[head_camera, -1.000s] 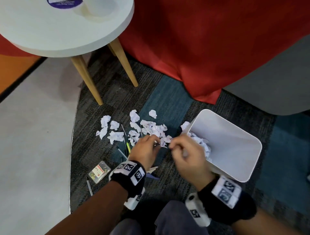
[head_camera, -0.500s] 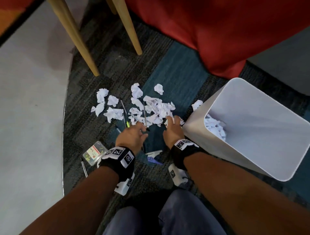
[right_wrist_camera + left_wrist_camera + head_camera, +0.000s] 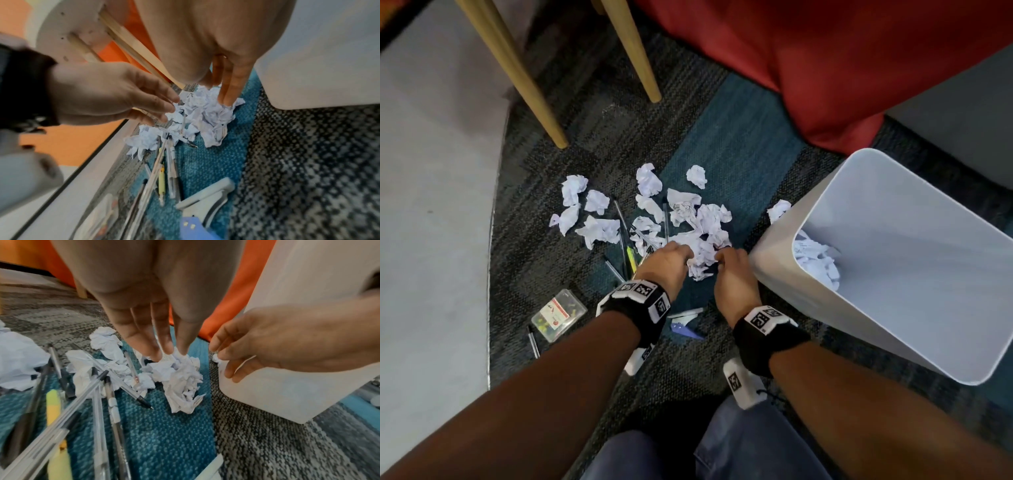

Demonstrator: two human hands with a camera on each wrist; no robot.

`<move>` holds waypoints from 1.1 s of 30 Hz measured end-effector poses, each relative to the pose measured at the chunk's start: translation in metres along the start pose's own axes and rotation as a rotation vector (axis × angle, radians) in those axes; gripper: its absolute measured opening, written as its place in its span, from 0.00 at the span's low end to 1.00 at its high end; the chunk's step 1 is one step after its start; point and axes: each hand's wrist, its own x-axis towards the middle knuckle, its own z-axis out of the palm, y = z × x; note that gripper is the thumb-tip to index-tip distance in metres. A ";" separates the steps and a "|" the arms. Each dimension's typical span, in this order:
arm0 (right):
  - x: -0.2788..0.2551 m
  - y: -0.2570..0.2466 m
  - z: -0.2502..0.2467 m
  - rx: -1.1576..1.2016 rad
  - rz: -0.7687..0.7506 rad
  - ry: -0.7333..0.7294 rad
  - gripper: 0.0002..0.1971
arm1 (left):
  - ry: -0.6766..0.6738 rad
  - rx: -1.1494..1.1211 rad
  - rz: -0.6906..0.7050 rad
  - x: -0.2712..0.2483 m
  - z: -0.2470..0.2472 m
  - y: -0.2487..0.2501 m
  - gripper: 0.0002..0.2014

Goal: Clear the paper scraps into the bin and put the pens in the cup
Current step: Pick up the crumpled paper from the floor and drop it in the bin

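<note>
Crumpled white paper scraps (image 3: 698, 226) lie in a loose pile on the carpet, with several pens (image 3: 625, 240) and a yellow highlighter (image 3: 631, 258) mixed in at its left. My left hand (image 3: 681, 251) and right hand (image 3: 722, 257) bracket the nearest clump. In the left wrist view the left hand (image 3: 170, 350) has straight fingers whose tips touch the paper scraps (image 3: 180, 378). The right hand (image 3: 224, 99) points its fingers down onto the same clump. The white bin (image 3: 825, 308) stands tilted at the right with scraps inside. No cup is in view.
A clear box of pins (image 3: 558, 313) and a lone pen (image 3: 532, 342) lie at the left. A blue and white stapler (image 3: 685, 325) sits between my wrists. Wooden table legs (image 3: 530, 85) and a red fabric mass (image 3: 825, 68) stand behind the pile.
Both hands have come down from beside the bin mouth to the floor pile and closed in on one clump. The head view has tipped downward and moved closer.
</note>
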 end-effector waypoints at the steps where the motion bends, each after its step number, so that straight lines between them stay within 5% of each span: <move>1: 0.003 0.004 0.000 -0.012 -0.015 -0.018 0.22 | -0.017 0.024 0.000 0.007 0.003 0.000 0.17; 5: 0.025 0.014 0.001 -0.122 0.021 -0.293 0.38 | -0.104 0.101 0.060 0.025 0.020 0.008 0.23; 8: 0.031 0.014 0.005 -0.206 -0.011 -0.427 0.30 | -0.170 0.119 0.030 0.034 0.040 0.010 0.24; 13: 0.021 0.025 0.020 -0.264 0.053 -0.457 0.20 | -0.185 0.104 0.046 0.027 0.063 0.010 0.19; 22: 0.016 0.034 0.045 -0.282 0.097 -0.463 0.22 | -0.104 -0.042 -0.095 -0.019 0.052 0.023 0.08; 29: 0.011 0.025 0.031 -0.248 0.100 -0.455 0.20 | 0.084 -0.260 -0.083 -0.051 0.020 0.035 0.13; 33: -0.028 -0.003 -0.018 -0.170 -0.054 -0.323 0.23 | 0.272 -0.375 -0.024 -0.072 -0.027 0.052 0.11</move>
